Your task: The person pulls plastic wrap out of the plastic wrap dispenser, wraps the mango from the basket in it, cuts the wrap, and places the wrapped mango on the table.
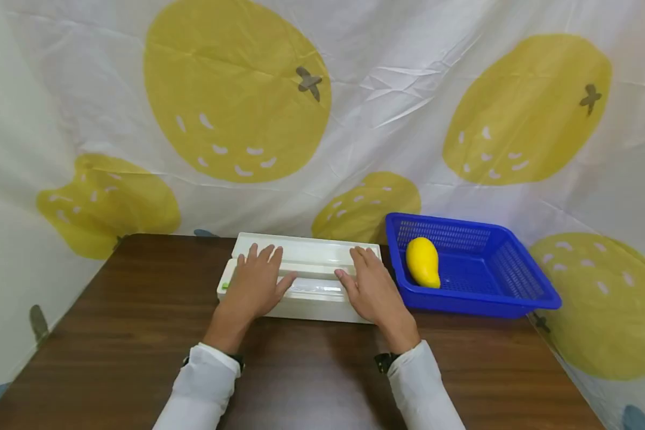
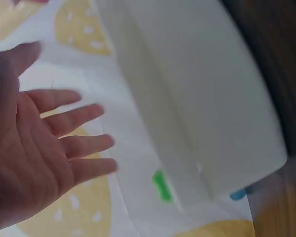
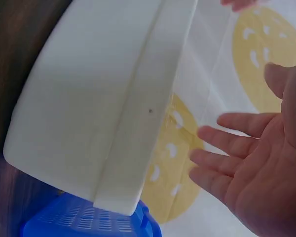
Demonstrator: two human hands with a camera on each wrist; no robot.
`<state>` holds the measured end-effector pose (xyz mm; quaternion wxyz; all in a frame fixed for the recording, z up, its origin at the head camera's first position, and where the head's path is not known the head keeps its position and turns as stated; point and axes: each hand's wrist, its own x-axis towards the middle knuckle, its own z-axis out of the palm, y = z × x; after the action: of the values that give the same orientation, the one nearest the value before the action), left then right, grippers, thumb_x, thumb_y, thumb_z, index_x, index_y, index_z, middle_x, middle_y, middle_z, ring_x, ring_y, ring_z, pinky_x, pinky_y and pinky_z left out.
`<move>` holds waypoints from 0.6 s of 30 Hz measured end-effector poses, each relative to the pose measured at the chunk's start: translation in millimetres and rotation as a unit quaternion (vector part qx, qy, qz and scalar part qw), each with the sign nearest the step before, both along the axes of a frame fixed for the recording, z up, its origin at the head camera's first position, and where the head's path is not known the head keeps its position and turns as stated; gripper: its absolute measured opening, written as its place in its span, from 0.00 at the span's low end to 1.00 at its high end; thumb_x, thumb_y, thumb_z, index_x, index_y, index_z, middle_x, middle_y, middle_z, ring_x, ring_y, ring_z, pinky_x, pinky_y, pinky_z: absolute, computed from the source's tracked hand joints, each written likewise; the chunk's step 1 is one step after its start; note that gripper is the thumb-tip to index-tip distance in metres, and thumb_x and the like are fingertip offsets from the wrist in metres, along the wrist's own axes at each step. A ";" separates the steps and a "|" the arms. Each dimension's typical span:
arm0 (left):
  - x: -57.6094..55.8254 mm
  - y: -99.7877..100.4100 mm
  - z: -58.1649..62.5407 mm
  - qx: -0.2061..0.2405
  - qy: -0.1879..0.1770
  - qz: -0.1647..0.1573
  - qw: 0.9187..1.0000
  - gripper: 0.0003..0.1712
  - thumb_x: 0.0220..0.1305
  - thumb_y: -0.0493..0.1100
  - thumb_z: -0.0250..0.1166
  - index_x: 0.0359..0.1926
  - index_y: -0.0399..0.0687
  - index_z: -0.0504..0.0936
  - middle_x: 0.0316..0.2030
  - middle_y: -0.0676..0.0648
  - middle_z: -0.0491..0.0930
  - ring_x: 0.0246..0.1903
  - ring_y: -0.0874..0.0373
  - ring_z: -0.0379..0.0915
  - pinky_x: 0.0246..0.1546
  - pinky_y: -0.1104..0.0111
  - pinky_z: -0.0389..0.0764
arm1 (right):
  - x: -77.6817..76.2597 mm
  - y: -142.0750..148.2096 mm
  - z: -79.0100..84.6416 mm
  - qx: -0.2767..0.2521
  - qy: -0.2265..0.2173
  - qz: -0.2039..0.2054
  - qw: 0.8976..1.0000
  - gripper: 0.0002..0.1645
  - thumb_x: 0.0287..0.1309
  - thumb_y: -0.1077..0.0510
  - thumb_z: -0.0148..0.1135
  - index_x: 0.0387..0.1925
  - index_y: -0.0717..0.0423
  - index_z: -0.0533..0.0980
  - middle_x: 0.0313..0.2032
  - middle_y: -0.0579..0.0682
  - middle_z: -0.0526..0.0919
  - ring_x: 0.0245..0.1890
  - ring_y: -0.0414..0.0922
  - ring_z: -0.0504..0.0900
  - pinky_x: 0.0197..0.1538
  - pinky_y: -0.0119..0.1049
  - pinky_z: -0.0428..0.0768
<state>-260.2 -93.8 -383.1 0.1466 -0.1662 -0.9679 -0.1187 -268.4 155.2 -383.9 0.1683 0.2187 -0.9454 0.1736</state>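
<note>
A long white cling film dispenser (image 1: 312,307) sits on the table with its lid (image 1: 306,248) tipped back toward the curtain. Clear film (image 1: 314,286) shows in its opening, and a small green tab (image 2: 162,186) marks its left end. Over the left part of the dispenser is my left hand (image 1: 255,286), its fingers spread and straight; the left wrist view shows the palm with nothing in it. My right hand (image 1: 373,286) hovers over the right part, fingers extended, and the right wrist view likewise shows a bare palm beside the box.
To the right of the dispenser stands a blue plastic basket (image 1: 478,304) with a yellow mango-shaped fruit (image 1: 423,263) in its left side. The brown wooden table (image 1: 312,370) reaches back to a white curtain (image 1: 376,36) printed with yellow fruit.
</note>
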 end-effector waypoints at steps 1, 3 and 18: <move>1.4 -5.8 1.8 0.004 -0.007 -0.002 1.000 0.36 0.70 0.57 0.57 0.65 0.32 0.72 0.62 0.32 0.74 0.62 0.31 0.62 0.59 0.36 0.68 | 0.3 2.5 0.1 -0.004 -0.003 0.004 1.000 0.34 0.71 0.46 0.51 0.64 0.70 0.69 0.64 0.68 0.72 0.65 0.63 0.65 0.68 0.60 0.66; 4.2 -19.7 6.2 0.022 -0.034 -0.002 0.999 0.33 0.67 0.54 0.61 0.63 0.35 0.75 0.60 0.33 0.77 0.60 0.33 0.66 0.56 0.37 0.71 | 0.3 9.3 1.2 -0.010 -0.009 0.012 1.000 0.29 0.69 0.49 0.55 0.60 0.69 0.74 0.58 0.67 0.77 0.59 0.61 0.71 0.64 0.58 0.71; 0.0 -79.1 0.7 0.100 -0.192 0.030 0.976 0.25 0.69 0.43 0.60 0.63 0.34 0.76 0.61 0.28 0.73 0.61 0.25 0.55 0.56 0.33 0.68 | -1.5 53.8 7.1 0.012 -0.111 -0.009 0.994 0.22 0.55 0.62 0.68 0.52 0.66 0.81 0.44 0.62 0.83 0.43 0.55 0.79 0.52 0.53 0.81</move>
<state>-260.2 -172.8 -382.4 -0.0225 -0.0959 -0.9656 -0.2407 -269.9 209.0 -376.8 0.0611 0.1916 -0.9622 0.1835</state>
